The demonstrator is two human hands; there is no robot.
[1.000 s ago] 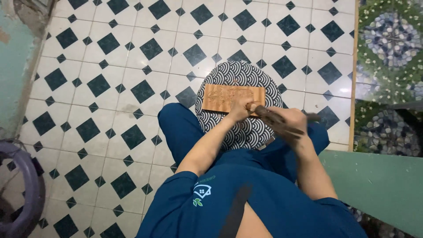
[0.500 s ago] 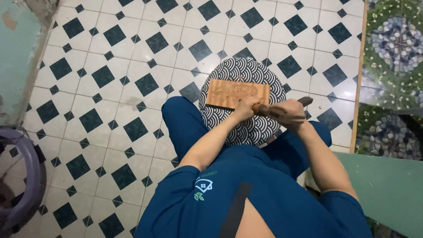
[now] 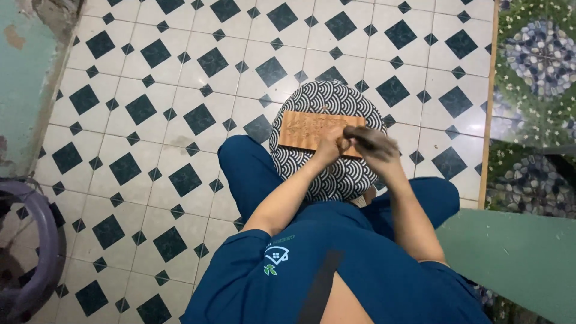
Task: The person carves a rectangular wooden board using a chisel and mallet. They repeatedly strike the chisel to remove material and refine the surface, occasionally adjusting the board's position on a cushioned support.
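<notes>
Evidently carving is in hand. A rectangular wooden panel (image 3: pixel 315 131), its face marked with carved or drawn ornament, is laid flat on a round cushion (image 3: pixel 327 102) patterned in dark-and-white wave scales, which is set on the tiled floor (image 3: pixel 156 120) just ahead of the knees.

The left hand (image 3: pixel 332 147) is placed at the panel's near edge, fingers curled closed; something small appears to be pinched there, though what it is cannot be told. The right hand (image 3: pixel 379 151) is closed around a dark handled tool (image 3: pixel 367 137), blurred by motion, with its end held just beside the left hand over the panel's right portion. Whether it is a mallet or a chisel handle cannot be told.

Step judged: a cut or strike is being worked into the right end of the panel. The next move is judged to call for the panel to be kept from sliding on the soft cushion, and for the tool to be brought down squarely at the worked spot.

Noted also: blue trousers and shirt, a green bench edge (image 3: pixel 510 252) at right, a grey-purple basin rim (image 3: pixel 42 240) at left.
</notes>
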